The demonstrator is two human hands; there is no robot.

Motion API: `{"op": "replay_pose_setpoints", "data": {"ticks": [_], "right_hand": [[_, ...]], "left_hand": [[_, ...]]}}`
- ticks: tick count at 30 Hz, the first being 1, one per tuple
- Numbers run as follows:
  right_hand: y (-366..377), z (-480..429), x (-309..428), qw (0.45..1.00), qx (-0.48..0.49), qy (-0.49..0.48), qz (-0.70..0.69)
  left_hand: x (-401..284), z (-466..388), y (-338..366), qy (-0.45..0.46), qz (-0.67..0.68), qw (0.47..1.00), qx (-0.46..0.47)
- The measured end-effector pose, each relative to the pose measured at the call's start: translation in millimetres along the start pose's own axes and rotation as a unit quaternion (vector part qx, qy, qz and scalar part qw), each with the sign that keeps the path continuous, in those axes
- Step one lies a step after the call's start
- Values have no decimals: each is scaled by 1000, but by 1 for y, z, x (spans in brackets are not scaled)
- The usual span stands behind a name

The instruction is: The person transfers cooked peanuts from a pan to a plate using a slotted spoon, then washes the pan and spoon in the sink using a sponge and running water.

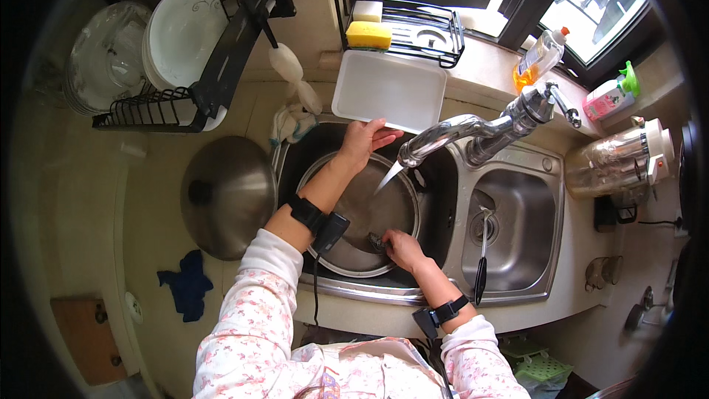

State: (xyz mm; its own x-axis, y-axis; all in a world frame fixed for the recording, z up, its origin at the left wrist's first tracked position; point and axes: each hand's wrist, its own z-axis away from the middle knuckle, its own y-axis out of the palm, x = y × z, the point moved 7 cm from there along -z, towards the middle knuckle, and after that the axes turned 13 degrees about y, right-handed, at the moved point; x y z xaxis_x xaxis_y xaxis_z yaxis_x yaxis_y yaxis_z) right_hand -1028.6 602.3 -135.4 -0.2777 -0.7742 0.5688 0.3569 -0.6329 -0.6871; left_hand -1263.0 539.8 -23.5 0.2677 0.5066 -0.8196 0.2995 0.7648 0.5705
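Note:
A large round metal pan (354,208) lies in the dark left sink basin, and water runs into it from the chrome faucet (460,130). My right hand (403,249) grips a dark metal scouring pad (376,242) against the pan's inner surface, near its lower right. Reaching over the pan's far side, my left hand (365,141) has its fingers extended by the near edge of a white rectangular tray (389,88); whether they touch it I cannot tell. The tray rests at the back of the sink, beneath the wire rack.
A domed metal lid (229,198) and a blue cloth (186,286) lie on the left counter. In the right basin (515,194) stands a black-handled utensil (481,277). A wire rack (454,39) holds a yellow sponge (368,35). White bowls (185,36) fill the dish rack at upper left.

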Motion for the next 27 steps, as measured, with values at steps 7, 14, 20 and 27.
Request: {"op": "replay_pose_setpoints", "data": {"ticks": [7, 14, 20, 27], "right_hand": [[-1, 0, 0, 1000, -9, 3, 0], [-1, 1, -2, 1000, -8, 3, -1], [0, 0, -3, 1000, -14, -1, -1], [-1, 1, -4, 1000, -22, 1, -14]], "left_hand": [[-21, -25, 33, 44, -3, 999, 12], [-23, -77, 39, 48, -34, 998, -30], [-27, -107, 38, 44, -43, 998, -25], [-33, -108, 32, -12, -40, 999, 20]]}}
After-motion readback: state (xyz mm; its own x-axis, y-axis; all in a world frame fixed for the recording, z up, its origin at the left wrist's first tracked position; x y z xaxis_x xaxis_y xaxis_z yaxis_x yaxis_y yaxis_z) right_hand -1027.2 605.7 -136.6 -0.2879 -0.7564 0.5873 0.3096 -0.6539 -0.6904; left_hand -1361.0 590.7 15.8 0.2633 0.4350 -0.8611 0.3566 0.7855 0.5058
